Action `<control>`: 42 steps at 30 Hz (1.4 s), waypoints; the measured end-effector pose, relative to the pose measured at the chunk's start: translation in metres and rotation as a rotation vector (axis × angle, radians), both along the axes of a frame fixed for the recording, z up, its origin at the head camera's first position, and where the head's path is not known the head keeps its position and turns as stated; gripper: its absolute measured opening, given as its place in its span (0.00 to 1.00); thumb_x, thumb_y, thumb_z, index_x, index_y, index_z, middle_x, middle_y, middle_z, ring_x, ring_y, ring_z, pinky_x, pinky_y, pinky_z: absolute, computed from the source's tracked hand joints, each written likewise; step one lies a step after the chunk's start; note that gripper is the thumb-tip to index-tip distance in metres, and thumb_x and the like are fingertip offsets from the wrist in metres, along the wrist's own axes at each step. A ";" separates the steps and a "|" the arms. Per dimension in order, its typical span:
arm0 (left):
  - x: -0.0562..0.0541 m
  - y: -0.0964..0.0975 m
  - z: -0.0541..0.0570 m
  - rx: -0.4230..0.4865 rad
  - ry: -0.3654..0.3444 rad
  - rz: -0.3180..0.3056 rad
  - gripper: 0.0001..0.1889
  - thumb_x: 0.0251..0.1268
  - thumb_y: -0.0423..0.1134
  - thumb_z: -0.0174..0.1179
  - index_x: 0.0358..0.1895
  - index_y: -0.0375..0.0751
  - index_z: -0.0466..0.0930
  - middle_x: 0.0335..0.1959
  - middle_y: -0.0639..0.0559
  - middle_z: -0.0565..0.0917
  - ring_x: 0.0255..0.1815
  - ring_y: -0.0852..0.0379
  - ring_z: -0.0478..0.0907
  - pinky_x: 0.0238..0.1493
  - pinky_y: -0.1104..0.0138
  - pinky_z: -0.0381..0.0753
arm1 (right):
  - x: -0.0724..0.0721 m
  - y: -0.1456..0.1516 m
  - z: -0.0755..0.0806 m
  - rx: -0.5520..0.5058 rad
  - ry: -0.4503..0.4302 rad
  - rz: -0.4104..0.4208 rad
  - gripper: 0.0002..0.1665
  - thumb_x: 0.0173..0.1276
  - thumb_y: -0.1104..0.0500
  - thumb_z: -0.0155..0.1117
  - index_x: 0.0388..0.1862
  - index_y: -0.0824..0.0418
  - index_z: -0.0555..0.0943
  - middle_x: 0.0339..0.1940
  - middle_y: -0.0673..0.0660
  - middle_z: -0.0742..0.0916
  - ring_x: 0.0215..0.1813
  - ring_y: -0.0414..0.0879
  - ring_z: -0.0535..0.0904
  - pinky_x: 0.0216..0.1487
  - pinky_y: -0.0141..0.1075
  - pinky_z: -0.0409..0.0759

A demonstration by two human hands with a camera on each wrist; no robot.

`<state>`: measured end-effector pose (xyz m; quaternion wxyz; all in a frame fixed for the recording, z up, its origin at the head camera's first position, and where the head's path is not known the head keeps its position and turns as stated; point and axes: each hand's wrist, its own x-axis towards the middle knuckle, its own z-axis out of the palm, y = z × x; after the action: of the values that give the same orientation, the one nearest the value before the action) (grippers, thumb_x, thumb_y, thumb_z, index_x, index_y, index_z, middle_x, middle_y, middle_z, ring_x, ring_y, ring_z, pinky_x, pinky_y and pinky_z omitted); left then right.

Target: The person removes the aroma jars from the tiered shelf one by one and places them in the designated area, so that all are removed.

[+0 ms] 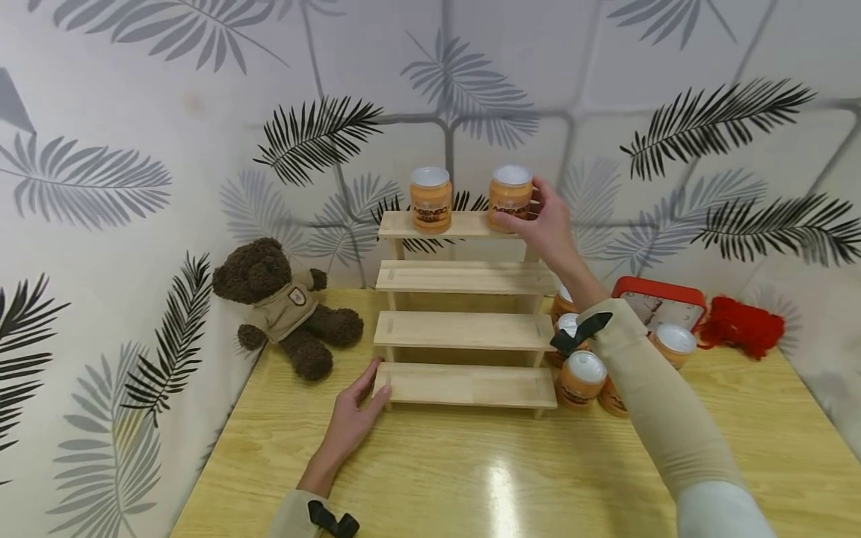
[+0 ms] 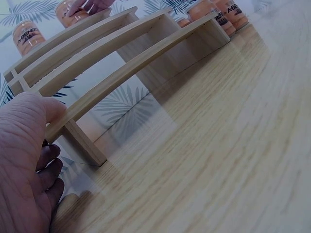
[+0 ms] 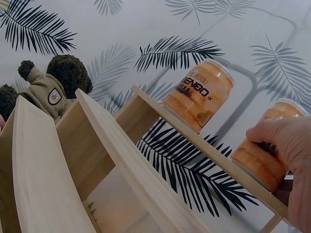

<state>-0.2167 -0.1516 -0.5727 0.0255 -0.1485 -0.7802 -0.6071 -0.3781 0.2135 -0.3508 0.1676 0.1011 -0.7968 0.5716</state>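
A wooden shelf [image 1: 464, 330] with several stepped tiers stands on the table. On its top tier, toward the right end, my right hand [image 1: 548, 224] grips an orange can [image 1: 509, 198] with a silver lid, thumb across the front and fingers behind. Another orange can [image 1: 430, 205] stands upright to the left on that tier; the right wrist view shows its printed label. My left hand [image 1: 353, 415] holds the left end of the lowest tier. In the left wrist view the thumb [image 2: 54, 108] lies on top of the board and the other fingers curl below it.
More orange cans [image 1: 582, 379] stand right of the shelf, partly behind my right sleeve. A red clock [image 1: 662, 299] and a red fuzzy item [image 1: 740, 326] sit at the back right. A brown teddy bear [image 1: 285, 306] leans by the wall, left of the shelf.
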 end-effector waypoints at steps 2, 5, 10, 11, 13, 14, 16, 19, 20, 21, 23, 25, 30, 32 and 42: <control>0.001 -0.001 0.000 -0.005 0.004 0.000 0.34 0.80 0.41 0.60 0.82 0.35 0.59 0.81 0.39 0.62 0.81 0.49 0.60 0.78 0.51 0.62 | 0.001 -0.001 0.000 -0.007 0.008 -0.010 0.48 0.62 0.54 0.83 0.78 0.60 0.69 0.64 0.62 0.82 0.61 0.54 0.81 0.58 0.37 0.83; 0.002 -0.002 -0.001 -0.017 0.009 0.000 0.34 0.81 0.41 0.60 0.82 0.36 0.59 0.81 0.40 0.62 0.81 0.49 0.60 0.78 0.50 0.62 | 0.004 0.000 -0.002 -0.020 0.018 -0.021 0.48 0.61 0.55 0.83 0.76 0.60 0.71 0.63 0.62 0.83 0.59 0.53 0.82 0.56 0.34 0.83; 0.001 -0.003 -0.002 -0.010 0.012 -0.004 0.34 0.81 0.42 0.60 0.82 0.37 0.59 0.82 0.40 0.62 0.82 0.49 0.59 0.78 0.50 0.62 | 0.007 0.002 -0.004 -0.037 0.034 -0.028 0.46 0.60 0.55 0.84 0.75 0.61 0.73 0.60 0.62 0.84 0.56 0.51 0.83 0.55 0.32 0.84; 0.001 -0.003 -0.002 -0.008 0.012 -0.004 0.34 0.81 0.42 0.60 0.82 0.37 0.59 0.82 0.41 0.62 0.82 0.49 0.59 0.78 0.50 0.62 | 0.008 0.003 -0.003 -0.039 0.037 -0.027 0.46 0.60 0.56 0.84 0.74 0.61 0.73 0.60 0.62 0.84 0.56 0.50 0.83 0.55 0.32 0.84; 0.000 -0.002 -0.003 -0.004 0.013 -0.004 0.34 0.81 0.42 0.60 0.82 0.37 0.59 0.82 0.41 0.62 0.82 0.50 0.59 0.78 0.50 0.61 | 0.010 0.004 -0.003 -0.041 0.043 -0.024 0.45 0.59 0.56 0.84 0.73 0.61 0.74 0.59 0.61 0.84 0.55 0.50 0.84 0.55 0.32 0.84; 0.000 -0.002 -0.003 -0.005 0.014 -0.005 0.34 0.81 0.42 0.60 0.82 0.37 0.59 0.82 0.41 0.63 0.82 0.50 0.59 0.78 0.51 0.61 | 0.012 0.005 -0.003 -0.041 0.045 -0.024 0.45 0.59 0.57 0.84 0.73 0.61 0.74 0.59 0.61 0.84 0.55 0.49 0.84 0.55 0.32 0.84; -0.001 -0.002 -0.003 -0.009 0.012 -0.003 0.34 0.81 0.41 0.60 0.82 0.36 0.59 0.82 0.42 0.63 0.82 0.50 0.59 0.78 0.52 0.61 | 0.016 0.008 -0.003 -0.044 0.044 -0.023 0.44 0.59 0.57 0.84 0.73 0.61 0.74 0.59 0.61 0.84 0.55 0.49 0.84 0.55 0.31 0.85; -0.001 -0.001 -0.002 -0.018 0.008 0.001 0.34 0.80 0.41 0.60 0.82 0.36 0.59 0.81 0.43 0.63 0.81 0.51 0.60 0.78 0.54 0.62 | 0.022 0.011 -0.002 -0.042 0.042 -0.026 0.45 0.58 0.58 0.85 0.73 0.61 0.74 0.59 0.62 0.84 0.55 0.50 0.84 0.55 0.31 0.85; -0.001 -0.001 -0.002 -0.023 0.009 0.003 0.34 0.80 0.41 0.61 0.82 0.36 0.59 0.81 0.43 0.63 0.81 0.51 0.60 0.78 0.55 0.62 | 0.024 0.012 -0.002 -0.044 0.040 -0.024 0.45 0.58 0.58 0.85 0.74 0.60 0.74 0.60 0.62 0.84 0.55 0.50 0.84 0.55 0.31 0.85; -0.001 -0.001 -0.001 -0.025 0.007 0.004 0.34 0.80 0.41 0.61 0.82 0.36 0.60 0.81 0.44 0.63 0.81 0.51 0.60 0.78 0.56 0.62 | 0.026 0.013 -0.003 -0.047 0.042 -0.022 0.46 0.58 0.58 0.84 0.74 0.60 0.74 0.60 0.62 0.84 0.56 0.50 0.84 0.55 0.31 0.84; 0.000 -0.001 -0.001 -0.027 0.010 0.004 0.34 0.80 0.41 0.61 0.82 0.36 0.60 0.81 0.43 0.63 0.81 0.50 0.60 0.78 0.55 0.63 | 0.031 0.015 -0.002 -0.047 0.047 -0.015 0.46 0.59 0.58 0.85 0.74 0.60 0.74 0.60 0.62 0.84 0.56 0.49 0.83 0.56 0.31 0.84; 0.001 -0.001 0.000 -0.028 0.012 0.004 0.34 0.80 0.41 0.61 0.82 0.36 0.60 0.81 0.43 0.63 0.81 0.50 0.60 0.78 0.55 0.63 | 0.036 0.018 -0.003 -0.051 0.056 -0.007 0.45 0.59 0.59 0.84 0.74 0.59 0.75 0.60 0.62 0.84 0.56 0.48 0.83 0.56 0.31 0.84; 0.002 0.000 0.001 -0.027 0.015 0.007 0.34 0.80 0.41 0.61 0.82 0.36 0.60 0.81 0.41 0.63 0.81 0.48 0.60 0.78 0.53 0.63 | 0.050 0.026 -0.001 -0.038 0.078 -0.029 0.44 0.59 0.59 0.84 0.74 0.59 0.76 0.59 0.61 0.85 0.53 0.45 0.84 0.52 0.28 0.84; 0.001 0.000 0.001 -0.025 0.014 0.006 0.34 0.80 0.41 0.61 0.82 0.35 0.60 0.81 0.41 0.63 0.81 0.48 0.60 0.77 0.53 0.63 | 0.056 0.030 -0.001 -0.031 0.078 -0.044 0.44 0.59 0.59 0.84 0.73 0.59 0.76 0.58 0.60 0.85 0.52 0.44 0.84 0.51 0.27 0.83; 0.002 0.000 0.001 -0.026 0.007 0.010 0.34 0.80 0.41 0.61 0.82 0.36 0.60 0.81 0.41 0.63 0.81 0.50 0.61 0.77 0.61 0.63 | 0.099 0.060 -0.008 -0.010 0.055 -0.096 0.43 0.60 0.60 0.83 0.73 0.57 0.76 0.58 0.55 0.85 0.52 0.41 0.83 0.52 0.25 0.82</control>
<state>-0.2151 -0.1511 -0.5716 0.0296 -0.1471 -0.7887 -0.5961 -0.2790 0.2731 -0.3588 0.2169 0.0776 -0.7929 0.5641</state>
